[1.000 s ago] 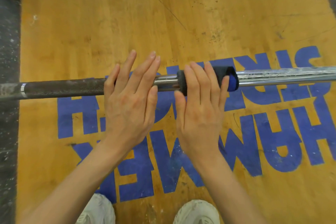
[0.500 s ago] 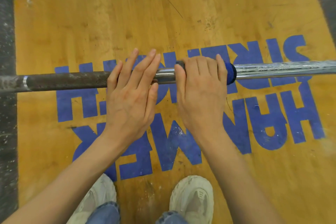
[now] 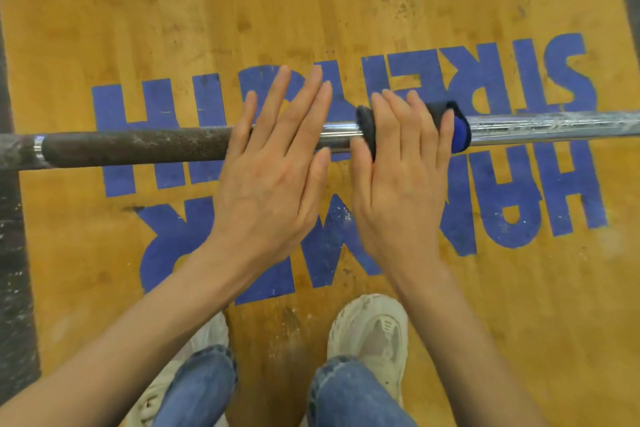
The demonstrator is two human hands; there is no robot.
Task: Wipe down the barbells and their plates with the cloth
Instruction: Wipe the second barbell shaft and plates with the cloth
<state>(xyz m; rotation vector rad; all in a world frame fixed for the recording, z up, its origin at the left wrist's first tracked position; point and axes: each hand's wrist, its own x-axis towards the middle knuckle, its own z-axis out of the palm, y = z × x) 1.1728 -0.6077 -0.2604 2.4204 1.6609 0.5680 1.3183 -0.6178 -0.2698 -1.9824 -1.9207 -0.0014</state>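
A barbell shaft (image 3: 138, 146) runs left to right above the wooden floor, dark and knurled on the left, chrome (image 3: 554, 128) on the right. A black and blue cloth (image 3: 459, 130) is wrapped around the chrome part. My right hand (image 3: 398, 184) lies over the cloth with its fingers stretched across the top and the thumb by the cloth's left edge. My left hand (image 3: 270, 177) rests flat on the bar just left of it, fingers straight and pointing away from me. No plates are in view.
The bar hangs over a yellow wooden lifting platform (image 3: 242, 10) with large blue lettering. Black rubber flooring (image 3: 14, 288) borders it on the left. My shoes (image 3: 370, 329) and jeans (image 3: 346, 399) are directly below the hands.
My right hand's fingers, curled over the cloth half a second ago, now lie stretched across it. The camera has tipped down, so more of my legs and shoes shows.
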